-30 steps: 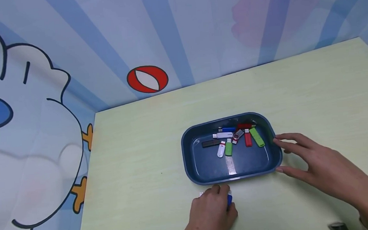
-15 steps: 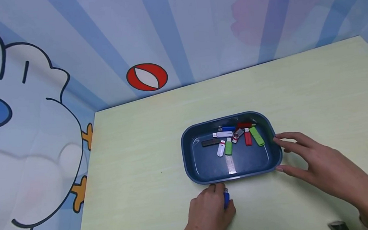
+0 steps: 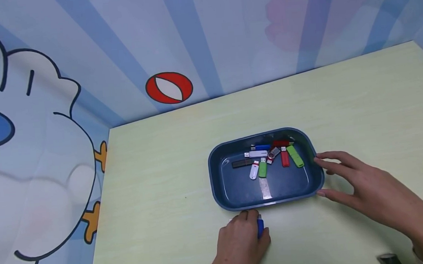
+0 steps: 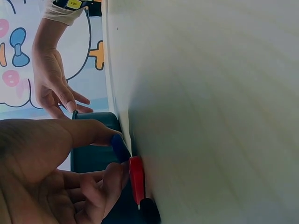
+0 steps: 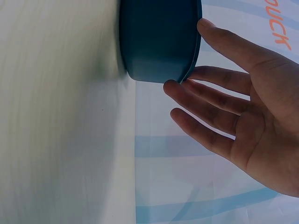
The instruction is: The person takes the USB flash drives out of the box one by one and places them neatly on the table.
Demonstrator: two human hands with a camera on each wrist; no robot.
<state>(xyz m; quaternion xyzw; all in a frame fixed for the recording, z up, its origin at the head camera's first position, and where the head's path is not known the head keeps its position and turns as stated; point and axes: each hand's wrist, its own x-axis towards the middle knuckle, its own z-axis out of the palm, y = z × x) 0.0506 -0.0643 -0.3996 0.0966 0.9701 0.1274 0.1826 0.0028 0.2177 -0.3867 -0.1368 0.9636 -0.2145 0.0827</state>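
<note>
My left hand (image 3: 239,242) is low over the table just in front of the dark blue tray (image 3: 223,192). Its thumb and fingers pinch a blue USB stick (image 4: 120,147). Right by the fingertips, in the left wrist view, are a red USB stick (image 4: 136,179) and a black piece (image 4: 150,211); in the head view the hand mostly covers them. My right hand (image 3: 370,186) touches the tray's right end with spread, nearly straight fingers, the thumb at its near corner. Inside the tray lie a green USB stick (image 3: 262,168), a white one (image 3: 254,170) and several others.
A dark object (image 3: 388,260) sits at the bottom right of the head view, near the right forearm. Behind the pale table (image 3: 155,172) rises a printed backdrop (image 3: 226,32), which also runs along the left side.
My left hand has moved slightly toward the tray and left, and the blue USB stick has shifted with it. My right hand and the tray stay nearly where they were.
</note>
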